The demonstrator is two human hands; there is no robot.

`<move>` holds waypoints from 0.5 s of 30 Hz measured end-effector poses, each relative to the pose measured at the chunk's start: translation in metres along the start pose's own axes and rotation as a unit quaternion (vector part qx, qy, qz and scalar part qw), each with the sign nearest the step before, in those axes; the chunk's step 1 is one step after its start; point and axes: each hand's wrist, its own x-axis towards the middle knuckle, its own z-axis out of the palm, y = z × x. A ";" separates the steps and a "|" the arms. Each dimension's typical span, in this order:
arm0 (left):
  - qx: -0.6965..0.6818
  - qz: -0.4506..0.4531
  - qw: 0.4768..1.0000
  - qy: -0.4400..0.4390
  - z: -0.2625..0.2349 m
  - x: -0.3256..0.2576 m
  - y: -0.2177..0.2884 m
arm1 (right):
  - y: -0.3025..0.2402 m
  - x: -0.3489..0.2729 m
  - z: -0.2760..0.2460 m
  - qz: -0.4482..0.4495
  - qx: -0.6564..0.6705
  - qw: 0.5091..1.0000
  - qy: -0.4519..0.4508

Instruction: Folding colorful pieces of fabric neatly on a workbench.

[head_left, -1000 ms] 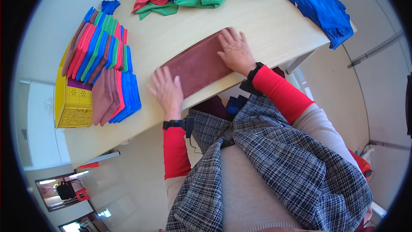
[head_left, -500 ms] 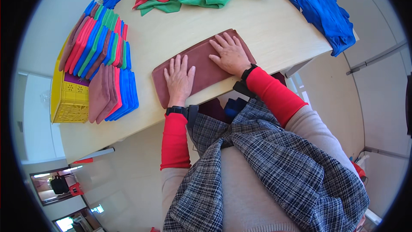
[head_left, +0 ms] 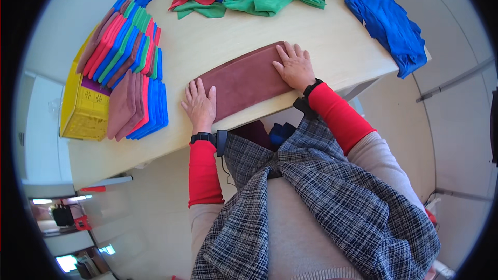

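A brown cloth point(head_left: 247, 80), folded into a long flat rectangle, lies before me close to the table's front edge. My left hand point(head_left: 200, 105) rests flat over its left end, fingers stretched out. On its right end lies my right hand point(head_left: 296, 67), also flat with the fingers apart. Neither hand grasps anything. Part of the cloth's two ends is hidden under my palms, while its middle shows smooth between them.
At the left, a yellow plastic basket point(head_left: 83, 116) holds several rows of folded cloths point(head_left: 122, 46) in brown, red, blue and green. Loose cloths point(head_left: 259, 1) lie heaped along the far side. A blue cloth pile point(head_left: 386, 26) hangs over the table's point(head_left: 342, 46) right edge.
My hands have moved apart, the left one leftward and the right one rightward, out to the ends of the brown cloth. The cloth's exposed middle is now wider.
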 end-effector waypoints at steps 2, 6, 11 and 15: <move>0.032 -0.015 0.999 0.005 -0.005 -0.004 0.000 | -0.008 -0.002 -0.003 -0.007 -0.060 0.998 0.002; 0.050 0.067 0.997 -0.004 -0.032 -0.006 0.047 | -0.036 0.007 -0.010 -0.093 -0.015 0.995 0.009; -0.028 0.182 0.982 0.041 0.010 -0.002 0.054 | -0.089 0.007 0.010 -0.185 0.112 0.976 -0.033; -0.040 0.194 0.980 0.032 0.014 0.006 0.049 | -0.078 0.011 0.025 -0.203 0.073 0.976 0.009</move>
